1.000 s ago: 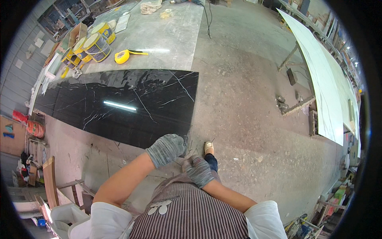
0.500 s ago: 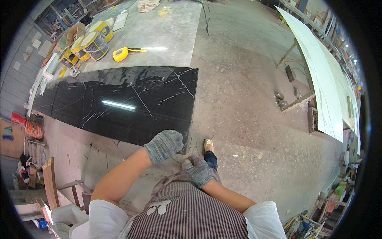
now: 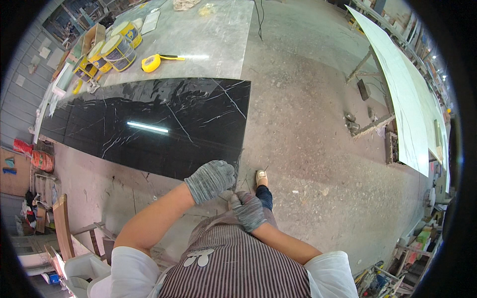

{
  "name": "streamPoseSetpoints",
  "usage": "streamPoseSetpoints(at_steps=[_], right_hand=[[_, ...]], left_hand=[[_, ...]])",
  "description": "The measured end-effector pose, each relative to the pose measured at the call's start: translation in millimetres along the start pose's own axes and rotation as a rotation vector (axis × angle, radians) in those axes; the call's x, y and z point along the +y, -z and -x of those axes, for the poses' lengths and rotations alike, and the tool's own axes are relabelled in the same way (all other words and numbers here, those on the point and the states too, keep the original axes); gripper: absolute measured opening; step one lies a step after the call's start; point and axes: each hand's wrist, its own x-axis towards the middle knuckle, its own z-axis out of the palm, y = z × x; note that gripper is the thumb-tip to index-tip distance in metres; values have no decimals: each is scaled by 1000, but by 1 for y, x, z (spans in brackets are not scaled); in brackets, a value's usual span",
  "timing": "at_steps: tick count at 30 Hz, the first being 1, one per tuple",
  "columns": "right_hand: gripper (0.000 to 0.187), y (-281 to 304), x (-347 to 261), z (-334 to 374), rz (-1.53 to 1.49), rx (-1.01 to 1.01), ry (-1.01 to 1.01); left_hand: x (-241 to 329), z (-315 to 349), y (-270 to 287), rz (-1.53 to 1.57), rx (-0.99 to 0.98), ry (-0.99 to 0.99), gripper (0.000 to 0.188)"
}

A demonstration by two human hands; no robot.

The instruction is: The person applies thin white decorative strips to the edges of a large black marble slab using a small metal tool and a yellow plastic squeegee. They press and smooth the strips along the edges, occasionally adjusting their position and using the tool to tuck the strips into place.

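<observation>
A glossy black slab with white veins (image 3: pixel 149 107) lies across the near part of the table in front of me. At its near right corner is my left hand (image 3: pixel 211 181), in a grey knit glove, with the fingers curled closed. My right hand (image 3: pixel 247 211), gloved alike, is closed just below and to the right, close to my striped apron (image 3: pixel 233 263). Whatever either hand holds is hidden by the gloves and the curled fingers.
On the grey tabletop (image 3: pixel 198 37) beyond the slab are a yellow tape measure (image 3: pixel 151 63) and several yellow-and-dark buckets (image 3: pixel 118 52). A white veined slab (image 3: pixel 397 99) rests on a rough frame at the right. Concrete floor (image 3: pixel 303 129) lies between.
My left hand has shifted slightly to the right, still closed at the slab's corner. The right hand stays closed in nearly the same place. The view has moved a little.
</observation>
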Motion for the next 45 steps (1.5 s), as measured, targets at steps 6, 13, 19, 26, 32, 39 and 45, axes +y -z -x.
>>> streamPoseSetpoints(at_steps=[6, 13, 19, 26, 32, 39, 45], right_hand=[[30, -11, -17, -3, 103, -2, 45], [32, -39, -18, -14, 219, -20, 159], [35, -30, -51, -17, 42, -186, 129], [32, 43, -68, 1, -221, -22, 15], [31, 95, -44, -9, -447, 167, -109], [29, 97, -11, 26, -548, 171, -161], [26, 105, 1, 34, -605, 206, -236]], left_hand=[[-8, 12, 8, 51, -58, 34, 14], [-24, 26, 18, 81, -148, 34, 14], [-21, 46, 37, 271, -103, 415, 13], [-5, 64, 67, 760, 602, 929, 22], [35, 16, 32, 27, 210, 734, 33], [24, -21, 5, 166, -25, 754, 29], [-40, -21, 92, 512, 599, 763, 20]])
